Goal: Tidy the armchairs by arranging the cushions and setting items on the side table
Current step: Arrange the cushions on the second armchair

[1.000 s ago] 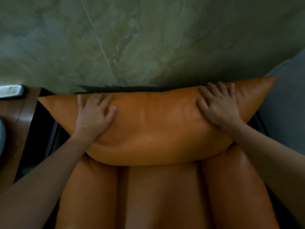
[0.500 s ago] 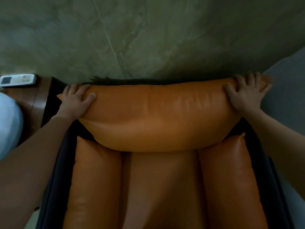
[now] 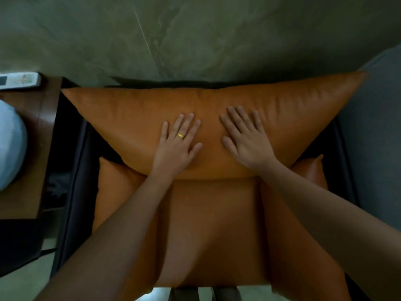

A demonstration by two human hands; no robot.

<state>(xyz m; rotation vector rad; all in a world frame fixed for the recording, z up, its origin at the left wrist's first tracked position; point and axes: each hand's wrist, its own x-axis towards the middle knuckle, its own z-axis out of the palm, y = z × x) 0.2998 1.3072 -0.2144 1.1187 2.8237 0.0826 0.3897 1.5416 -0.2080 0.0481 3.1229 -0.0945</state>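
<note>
An orange leather back cushion (image 3: 134,114) leans against the back of the armchair, its corners pointing out left and right. My left hand (image 3: 179,144), with a gold ring, lies flat and open on the cushion's middle. My right hand (image 3: 245,137) lies flat beside it, fingers spread. Below them are the orange seat cushion (image 3: 212,231) and two orange side cushions, the left one (image 3: 112,190) and the right one (image 3: 312,170), partly under my arms.
The armchair's dark frame (image 3: 73,170) runs down the left. A brown wooden side table (image 3: 32,153) stands at the left with a white remote (image 3: 20,80) and a pale blue object (image 3: 9,144) on it. A grey-green wall is behind. Grey upholstery (image 3: 373,131) lies at the right.
Both hands left the cushion's outer corners and came together onto its middle, pressing flat. The cushion now stands flatter and wider against the chair back.
</note>
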